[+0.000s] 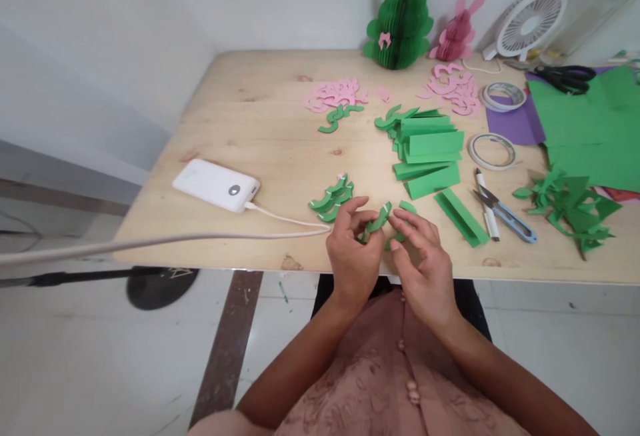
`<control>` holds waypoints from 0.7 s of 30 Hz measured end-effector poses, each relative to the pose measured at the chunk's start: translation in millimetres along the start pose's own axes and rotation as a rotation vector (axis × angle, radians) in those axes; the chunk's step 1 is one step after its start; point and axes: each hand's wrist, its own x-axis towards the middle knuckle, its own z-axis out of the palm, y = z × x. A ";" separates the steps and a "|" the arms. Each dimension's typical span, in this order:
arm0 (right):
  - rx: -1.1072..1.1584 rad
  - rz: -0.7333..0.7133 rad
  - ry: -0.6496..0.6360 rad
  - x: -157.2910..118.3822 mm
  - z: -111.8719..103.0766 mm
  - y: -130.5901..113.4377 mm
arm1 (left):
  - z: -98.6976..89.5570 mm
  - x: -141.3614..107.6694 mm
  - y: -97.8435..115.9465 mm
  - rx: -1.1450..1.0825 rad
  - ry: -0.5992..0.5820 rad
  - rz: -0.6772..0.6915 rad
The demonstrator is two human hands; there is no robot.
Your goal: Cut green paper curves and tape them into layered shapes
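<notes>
Currently held: one green curl, in the left hand, above the front part of the worktop.
Hands: close together; the left pinches the curl, while the right hand is half curled, fingertips just beside it; whether those touch it or grip another piece, I cannot tell.
Feel: probably almost weightless, stiff paper or thin card by its look, springy, easily creased, hardly slippery; its white strip may prove sticky.
Where to hold: best lightly by the plain edges near one end, clear of the strip, so the curve is not bent.
Stripped curls: one overlapping cluster beside the left hand, perhaps four or five.
Pink pieces: two main heaps, too tangled to count.
Folded strips: one heap, overlapping past counting, plus one lying apart.
Rabbits: two, one green rabbit and one pink rabbit.
Tape rolls: two.
Cutters: two, black scissors and blue snips, these across one pen.
Green scraps: one heap.
Devices: one power bank, one fan.
</notes>
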 end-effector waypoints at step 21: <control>-0.110 -0.071 0.041 27.6 -8.0 5.1 | 3.1 0.4 7.3 -0.202 -0.099 -0.162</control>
